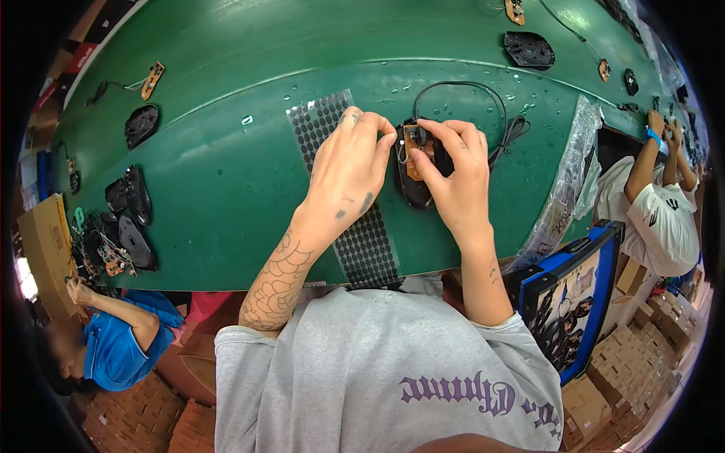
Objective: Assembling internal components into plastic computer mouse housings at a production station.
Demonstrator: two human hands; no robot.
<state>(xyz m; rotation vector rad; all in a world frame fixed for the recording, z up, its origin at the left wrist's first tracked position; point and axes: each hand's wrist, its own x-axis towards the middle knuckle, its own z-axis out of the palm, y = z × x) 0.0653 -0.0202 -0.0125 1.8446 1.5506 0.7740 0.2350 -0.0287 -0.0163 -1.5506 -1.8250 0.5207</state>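
Note:
An opened computer mouse (412,195) lies on the green bench in front of me, its orange circuit board (411,140) exposed in the black base. My right hand (459,166) is closed over it, thumb and fingertips on the board and the black part near the mouse's front. At the mouse's left edge, my left hand (349,157) has its thumb and forefinger pinched together; what they hold, if anything, is too small to tell. Beneath my left hand and forearm runs a clear sheet of black oval pads (368,243). The mouse's black cable (483,86) loops away to a coil on the right.
Mouse shells (136,234) and tangled boards with wires lie at the left, beside a co-worker in blue (124,340). Crumpled clear plastic (563,189) and a blue-edged crate (574,294) of black parts are at right. Another co-worker (657,211) sits beyond.

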